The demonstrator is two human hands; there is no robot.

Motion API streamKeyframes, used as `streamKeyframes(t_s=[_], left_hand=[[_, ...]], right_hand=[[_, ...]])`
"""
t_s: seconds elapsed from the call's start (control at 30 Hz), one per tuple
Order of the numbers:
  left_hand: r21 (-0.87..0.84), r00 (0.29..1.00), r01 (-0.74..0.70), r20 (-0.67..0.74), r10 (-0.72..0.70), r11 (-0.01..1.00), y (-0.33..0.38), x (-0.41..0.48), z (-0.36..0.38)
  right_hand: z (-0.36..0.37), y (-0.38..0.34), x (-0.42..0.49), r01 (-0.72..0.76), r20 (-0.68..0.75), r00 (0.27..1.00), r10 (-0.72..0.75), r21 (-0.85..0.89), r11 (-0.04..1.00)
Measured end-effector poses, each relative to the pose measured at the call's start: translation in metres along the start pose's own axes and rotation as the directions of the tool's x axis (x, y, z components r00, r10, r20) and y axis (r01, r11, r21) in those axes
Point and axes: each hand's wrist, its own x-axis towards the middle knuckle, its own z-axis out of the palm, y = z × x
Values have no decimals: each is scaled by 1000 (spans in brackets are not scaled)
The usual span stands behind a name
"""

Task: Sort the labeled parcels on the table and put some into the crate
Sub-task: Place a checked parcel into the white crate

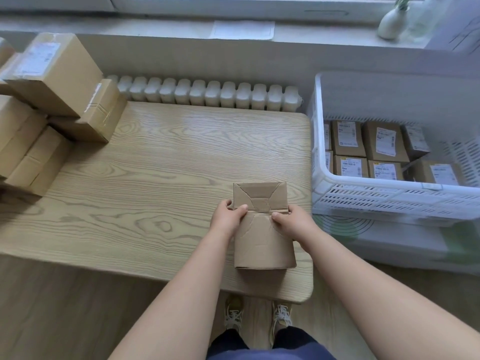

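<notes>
1. While the left hand and right hand are gripping a cardboard parcel by its sides, it is hovering over the tabletop's 5 o'clock area, with no label showing.
2. Several labelled parcels are already lying in the white crate at 3 o'clock.
3. A stack of boxes is waiting at 9 o'clock, so sorting is probably around midway.

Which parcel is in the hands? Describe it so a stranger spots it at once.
Start at the wooden table and go to its near right corner, beside the white crate. The brown parcel there is gripped between the left hand and right hand. Unlike the parcels in the crate, its visible faces show creased flaps and no label.
</notes>
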Motion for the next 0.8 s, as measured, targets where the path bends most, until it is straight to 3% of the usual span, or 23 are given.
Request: streamKeyframes(t_s=[0.2,0.47,0.6,0.8], left_hand=[[44,997,-57,53,54,997,0,-1,-1],[-106,1000,-15,16,17,994,9,-15,-5],[-231,997,-42,-67,27,972,30,-26,-15],[-413,992,-116,-84,89,903,59,-39,-29]], right_hand=[[0,-1,2,18,16,1000,-18,-23,1000],[-4,-7,-5,3,18,1000,-3,0,1000],[-8,-21,-16,74,-38,997,-73,20,997],[-19,-41,-32,231,-143,962,-231,-23,973]])
